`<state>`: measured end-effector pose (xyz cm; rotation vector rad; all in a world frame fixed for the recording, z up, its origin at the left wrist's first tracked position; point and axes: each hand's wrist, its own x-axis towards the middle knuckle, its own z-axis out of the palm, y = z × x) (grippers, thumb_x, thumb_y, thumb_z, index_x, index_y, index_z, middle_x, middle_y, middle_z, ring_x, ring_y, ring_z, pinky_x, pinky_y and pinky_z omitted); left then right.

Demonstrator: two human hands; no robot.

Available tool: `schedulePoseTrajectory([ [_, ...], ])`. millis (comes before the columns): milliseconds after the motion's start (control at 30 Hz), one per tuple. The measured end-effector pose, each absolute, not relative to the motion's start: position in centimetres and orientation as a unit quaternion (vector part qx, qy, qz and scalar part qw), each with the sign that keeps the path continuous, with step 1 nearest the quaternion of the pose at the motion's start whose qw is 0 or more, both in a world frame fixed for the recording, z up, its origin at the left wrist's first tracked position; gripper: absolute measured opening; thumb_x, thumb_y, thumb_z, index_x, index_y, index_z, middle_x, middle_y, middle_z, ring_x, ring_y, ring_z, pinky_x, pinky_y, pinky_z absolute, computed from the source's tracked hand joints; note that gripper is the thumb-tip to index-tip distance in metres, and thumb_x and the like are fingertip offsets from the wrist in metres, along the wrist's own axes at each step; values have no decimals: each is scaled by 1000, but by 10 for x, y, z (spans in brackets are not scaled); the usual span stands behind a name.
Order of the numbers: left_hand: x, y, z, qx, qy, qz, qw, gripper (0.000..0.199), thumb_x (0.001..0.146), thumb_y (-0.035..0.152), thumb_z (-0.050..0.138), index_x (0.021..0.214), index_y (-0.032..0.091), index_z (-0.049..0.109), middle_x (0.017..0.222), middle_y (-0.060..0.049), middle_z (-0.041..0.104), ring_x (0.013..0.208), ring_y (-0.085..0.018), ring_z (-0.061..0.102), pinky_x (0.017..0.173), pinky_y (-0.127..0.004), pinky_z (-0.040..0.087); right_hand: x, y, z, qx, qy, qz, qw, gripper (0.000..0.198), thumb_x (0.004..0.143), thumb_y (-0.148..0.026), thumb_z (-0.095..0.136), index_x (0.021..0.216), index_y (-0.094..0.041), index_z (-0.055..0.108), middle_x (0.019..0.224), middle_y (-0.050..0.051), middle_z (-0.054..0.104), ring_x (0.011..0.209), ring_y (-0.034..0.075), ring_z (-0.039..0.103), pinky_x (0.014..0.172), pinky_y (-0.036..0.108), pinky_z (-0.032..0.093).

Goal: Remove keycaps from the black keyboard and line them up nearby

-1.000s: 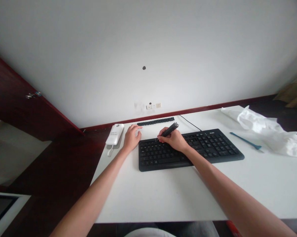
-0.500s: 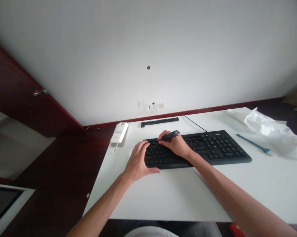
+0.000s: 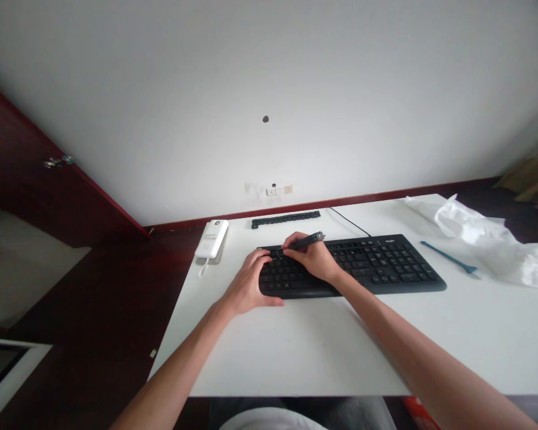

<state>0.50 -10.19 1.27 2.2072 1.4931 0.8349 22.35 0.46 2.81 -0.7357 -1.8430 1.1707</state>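
Note:
A black keyboard (image 3: 398, 272) lies on the white table, and a cable runs from its back edge. My left hand (image 3: 249, 279) spans the keyboard's left end, thumb along the front edge and fingertips near the back left corner. Above the upper left keys, my right hand (image 3: 316, 257) is closed round a black pen-like tool (image 3: 308, 240). The tool slants, its thick end up to the right and its tip down at the top key row, partly hidden by the fingers. Behind the keyboard lies a row of loose black keycaps (image 3: 286, 220).
A white power bank (image 3: 212, 239) with a wrist loop lies at the table's left edge. Right of the keyboard are a thin blue brush-like tool (image 3: 450, 257) and a crumpled white plastic bag (image 3: 483, 239). The wall with sockets (image 3: 280, 190) stands behind the table (image 3: 295, 352).
The view has shifted slightly, so everything sits a little further left. Both hands stay at the keyboard, with the right hand's pen-like tool still at the upper left keys.

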Motion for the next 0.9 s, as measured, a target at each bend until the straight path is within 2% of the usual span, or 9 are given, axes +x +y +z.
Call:
schedulePoseTrajectory([
  [133,4,-99,11,771,524,304,197,94,58,56,93,136,26,48,151,-15,41,144,-37,40,118,-54,42,221,7,32,-276,-726,487,399,9,83,-25,71,92,-21,69,92,2,73,90,20,69,82,33,55],
  [267,5,-100,10,762,528,310,210,95,56,53,95,134,26,49,149,-15,41,140,-37,43,116,-54,43,215,12,35,-259,-735,525,343,14,81,-24,73,93,-20,69,93,3,73,88,20,69,80,34,55],
  [467,7,-99,11,757,535,308,213,97,52,53,97,131,24,50,146,-14,43,137,-37,45,114,-54,45,206,24,37,-261,-760,522,285,15,77,-23,74,90,-19,70,89,3,73,84,20,68,79,34,54],
  [667,7,-100,10,757,529,322,210,97,53,54,96,132,23,50,144,-14,44,135,-35,46,114,-51,45,203,34,47,-243,-744,594,186,21,72,-24,76,90,-19,69,89,3,74,78,19,68,73,34,56],
  [800,7,-104,12,757,537,319,195,98,53,52,97,134,24,50,144,-12,43,132,-32,49,112,-48,48,198,37,61,-226,-782,563,144,17,73,-22,71,89,-19,70,81,1,73,74,18,67,70,31,54],
  [900,8,-109,14,760,545,312,165,90,54,52,97,129,25,56,137,-10,48,126,-31,52,109,-48,50,192,38,74,-209,-840,488,111,15,73,-18,67,87,-20,72,75,0,71,71,17,64,68,29,50],
])
